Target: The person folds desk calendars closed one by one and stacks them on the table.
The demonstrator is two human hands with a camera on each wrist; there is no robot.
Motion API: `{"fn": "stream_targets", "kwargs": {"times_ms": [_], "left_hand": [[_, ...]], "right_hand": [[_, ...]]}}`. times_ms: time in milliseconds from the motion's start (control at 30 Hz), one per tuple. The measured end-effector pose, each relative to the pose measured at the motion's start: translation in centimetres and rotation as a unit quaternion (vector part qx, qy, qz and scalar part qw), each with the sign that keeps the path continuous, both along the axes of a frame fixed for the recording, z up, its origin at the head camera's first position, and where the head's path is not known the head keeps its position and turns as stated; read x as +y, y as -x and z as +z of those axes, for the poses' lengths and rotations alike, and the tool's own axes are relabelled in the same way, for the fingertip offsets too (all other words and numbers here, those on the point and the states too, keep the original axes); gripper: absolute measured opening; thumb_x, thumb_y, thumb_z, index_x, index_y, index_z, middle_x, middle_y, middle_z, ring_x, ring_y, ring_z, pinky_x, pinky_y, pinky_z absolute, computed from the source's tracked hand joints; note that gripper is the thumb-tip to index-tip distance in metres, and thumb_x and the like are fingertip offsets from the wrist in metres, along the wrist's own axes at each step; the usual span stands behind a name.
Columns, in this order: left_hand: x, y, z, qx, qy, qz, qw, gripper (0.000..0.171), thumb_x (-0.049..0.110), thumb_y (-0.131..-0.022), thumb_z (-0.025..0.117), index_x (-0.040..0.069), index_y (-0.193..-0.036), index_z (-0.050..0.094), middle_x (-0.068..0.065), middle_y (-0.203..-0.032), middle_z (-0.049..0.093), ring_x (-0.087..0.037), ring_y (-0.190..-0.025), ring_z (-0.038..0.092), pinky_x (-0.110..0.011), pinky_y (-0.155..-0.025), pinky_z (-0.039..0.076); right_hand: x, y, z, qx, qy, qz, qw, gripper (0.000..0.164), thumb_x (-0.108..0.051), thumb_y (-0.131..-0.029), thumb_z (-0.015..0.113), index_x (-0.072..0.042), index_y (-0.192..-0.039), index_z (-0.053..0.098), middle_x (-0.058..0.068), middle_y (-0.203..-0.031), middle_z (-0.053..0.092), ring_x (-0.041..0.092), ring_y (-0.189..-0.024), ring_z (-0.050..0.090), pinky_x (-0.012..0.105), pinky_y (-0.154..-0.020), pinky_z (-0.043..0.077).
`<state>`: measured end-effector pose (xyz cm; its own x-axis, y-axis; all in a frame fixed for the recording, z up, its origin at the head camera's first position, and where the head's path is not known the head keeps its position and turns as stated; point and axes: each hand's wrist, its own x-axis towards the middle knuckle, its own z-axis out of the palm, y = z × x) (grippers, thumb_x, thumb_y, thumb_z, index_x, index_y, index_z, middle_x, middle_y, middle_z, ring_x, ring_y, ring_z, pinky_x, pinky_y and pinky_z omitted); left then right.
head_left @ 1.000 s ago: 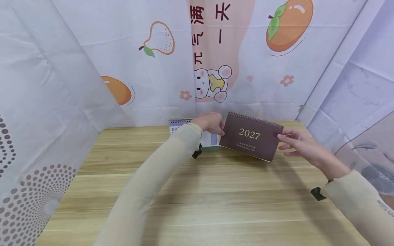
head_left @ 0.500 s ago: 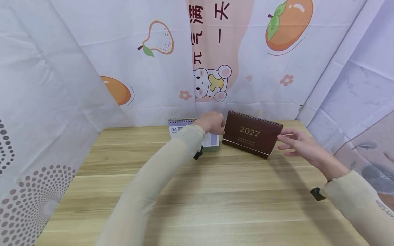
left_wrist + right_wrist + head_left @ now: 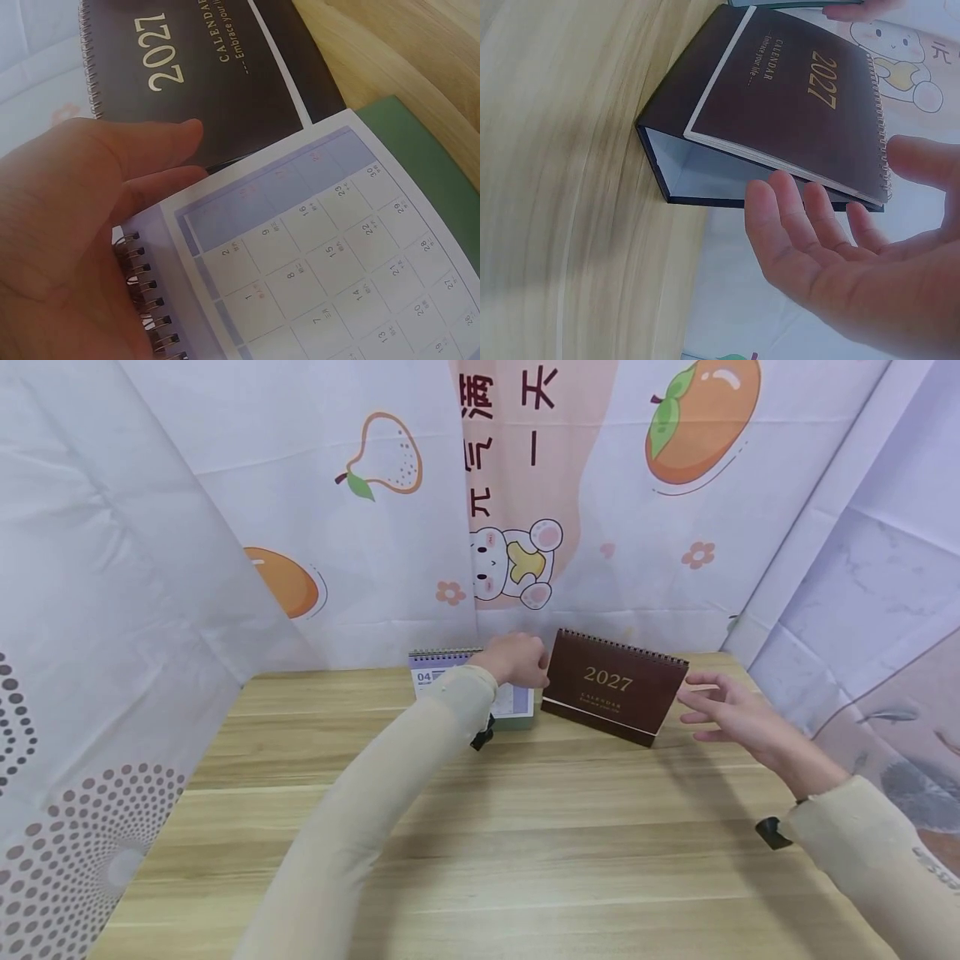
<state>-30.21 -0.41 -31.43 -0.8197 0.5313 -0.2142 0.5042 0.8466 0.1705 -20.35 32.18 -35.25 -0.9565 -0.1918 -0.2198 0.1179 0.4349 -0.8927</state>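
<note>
Head view gave us one brown calendar and one white-and-purple calendar, two in all, standing like tents near the far edge of one wooden tabletop. We saw the brown one toward the far right corner, set at a slant to that edge, its cover reading "2027"; the pale one stood just to its left, near the middle of the far edge, on a green base.

We counted two hands. The left hand was between the calendars, its thumb and a finger close together at the brown calendar's left side; we could not tell whether they held it. The right hand was just beside the brown calendar's right side, its fingers spread wide and holding nothing.

From the head, the left hand and left sleeve stood in our way, hiding part of the pale calendar. We also saw the right sleeve over the tabletop's right edge, two black wrist pieces and, beyond the far edge, a fruit-printed cloth.
</note>
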Motion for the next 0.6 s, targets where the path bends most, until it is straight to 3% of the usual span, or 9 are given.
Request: {"fn": "stream_targets", "kwargs": {"times_ms": [167, 400, 600], "left_hand": [[0.1, 0.0, 0.3, -0.008, -0.018, 0.008, 0.9998, 0.019, 0.034, -0.097, 0.066, 0.015, -0.096, 0.069, 0.001, -0.093, 0.063, -0.018, -0.088, 0.055, -0.036, -0.075, 0.044], [1.3, 0.1, 0.8, 0.024, -0.048, 0.025, 0.9982, 0.036, 0.034, -0.101, 0.062, 0.01, -0.128, 0.063, -0.003, -0.123, 0.066, -0.019, -0.106, 0.061, -0.04, -0.093, 0.05], [2.2, -0.2, 1.4, 0.043, -0.065, 0.062, 0.995, 0.024, 0.036, -0.102, 0.059, 0.012, -0.103, 0.062, -0.002, -0.095, 0.063, -0.02, -0.087, 0.058, -0.04, -0.083, 0.046]], "right_hand": [[0.2, 0.3, 0.1, 0.003, -0.01, 0.006, 1.0, 0.073, -0.037, -0.108, 0.05, 0.006, -0.155, 0.014, 0.036, -0.151, 0.031, 0.001, -0.097, 0.062, 0.035, -0.085, 0.057], [0.6, 1.4, 0.2, 0.034, -0.063, 0.001, 0.997, 0.068, -0.034, -0.109, 0.048, 0.012, -0.151, 0.021, 0.04, -0.144, 0.038, 0.01, -0.098, 0.063, 0.035, -0.08, 0.057], [0.6, 1.9, -0.1, 0.067, -0.12, 0.006, 0.99, 0.061, -0.031, -0.107, 0.051, 0.016, -0.143, 0.036, 0.04, -0.135, 0.05, 0.022, -0.096, 0.067, 0.039, -0.074, 0.058]]}}
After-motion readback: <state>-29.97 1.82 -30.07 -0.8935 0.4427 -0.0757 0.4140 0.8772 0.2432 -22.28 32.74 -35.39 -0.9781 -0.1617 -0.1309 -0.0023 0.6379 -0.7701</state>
